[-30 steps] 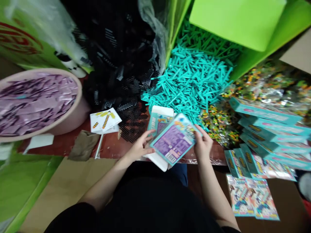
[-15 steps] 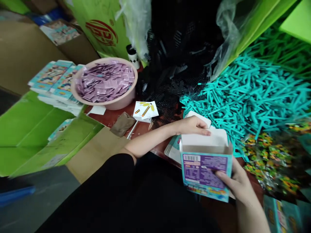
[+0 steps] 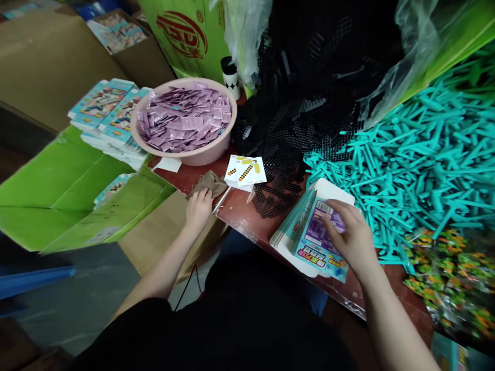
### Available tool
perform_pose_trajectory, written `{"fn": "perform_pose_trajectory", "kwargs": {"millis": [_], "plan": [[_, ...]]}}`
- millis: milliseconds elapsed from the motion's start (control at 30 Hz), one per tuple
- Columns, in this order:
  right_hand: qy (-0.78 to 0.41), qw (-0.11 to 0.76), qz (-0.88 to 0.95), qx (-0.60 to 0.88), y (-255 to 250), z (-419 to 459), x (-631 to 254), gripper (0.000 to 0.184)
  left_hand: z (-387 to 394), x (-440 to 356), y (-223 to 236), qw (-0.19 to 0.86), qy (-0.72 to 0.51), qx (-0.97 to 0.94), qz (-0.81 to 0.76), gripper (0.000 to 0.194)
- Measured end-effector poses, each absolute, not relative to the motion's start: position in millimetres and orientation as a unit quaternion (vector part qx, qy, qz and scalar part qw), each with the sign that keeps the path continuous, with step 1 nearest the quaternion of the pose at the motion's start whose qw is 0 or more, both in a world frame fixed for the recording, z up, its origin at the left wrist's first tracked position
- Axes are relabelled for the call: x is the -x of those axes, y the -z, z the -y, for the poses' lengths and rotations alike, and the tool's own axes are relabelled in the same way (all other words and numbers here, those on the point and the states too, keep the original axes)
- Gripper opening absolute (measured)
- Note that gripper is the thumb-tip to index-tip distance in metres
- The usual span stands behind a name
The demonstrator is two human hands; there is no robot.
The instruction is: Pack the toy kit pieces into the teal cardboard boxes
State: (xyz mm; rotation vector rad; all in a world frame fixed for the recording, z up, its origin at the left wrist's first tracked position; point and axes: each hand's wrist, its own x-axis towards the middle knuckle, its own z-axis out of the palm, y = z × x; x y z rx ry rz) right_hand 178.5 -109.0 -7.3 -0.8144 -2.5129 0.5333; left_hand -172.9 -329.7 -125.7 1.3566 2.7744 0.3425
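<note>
My left hand (image 3: 199,208) has its fingers closed on a crumpled brown cloth (image 3: 209,181) at the table's front edge. My right hand (image 3: 350,232) rests over a blue and purple printed carton (image 3: 323,246), thumb and forefinger apart on its face. That carton lies on top of a stack of flat cartons (image 3: 288,234), with white flaps sticking out. Whether my other right fingers curl under its edge is hidden. Between the hands sits a small pile of white cards (image 3: 245,172) with a pickaxe picture on top.
A pink basin (image 3: 185,154) holds many purple sachets. Behind are black mesh pieces (image 3: 294,134); turquoise plastic parts (image 3: 417,170) heap up at the right, above bagged orange-green pieces (image 3: 452,278). Printed boxes (image 3: 102,105) are stacked left, beside a green carton (image 3: 77,190).
My left hand has left the open box and moved left onto the brown cloth. The box held up before is no longer raised; my right hand is now over a carton on the stack.
</note>
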Motion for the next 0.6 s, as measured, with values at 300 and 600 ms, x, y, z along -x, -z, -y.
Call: {"fn": "perform_pose_trajectory", "kwargs": {"millis": [300, 600], "plan": [[-0.07, -0.098, 0.915, 0.385, 34.7, 94.8, -7.8, 0.062, 291.8, 171.0, 65.9, -0.059, -0.178, -0.476, -0.859, 0.028], [-0.309, -0.029, 0.859, 0.407, 47.5, 67.5, -13.4, 0.022, 214.6, 141.2, 55.9, 0.046, -0.215, -0.64, -0.737, 0.017]]}}
